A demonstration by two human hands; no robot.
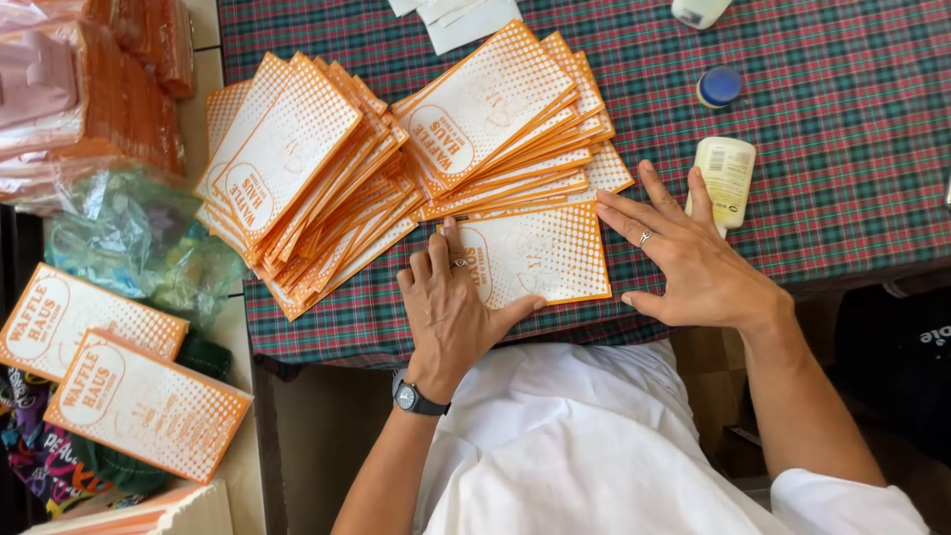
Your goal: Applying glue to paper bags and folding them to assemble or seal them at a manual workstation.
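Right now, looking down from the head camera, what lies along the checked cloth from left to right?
Fanned stack of orange-and-white sleeves → left hand pressing a single flat sleeve → right hand → cream bottle lying on its side.

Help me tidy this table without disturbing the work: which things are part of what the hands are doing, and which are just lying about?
In use: the orange-and-white paper sleeve pressed flat by the left hand and right hand; the fanned sleeve piles.

Lying about: cream bottle; blue-lidded jar; crumpled plastic bag; white paper scraps.
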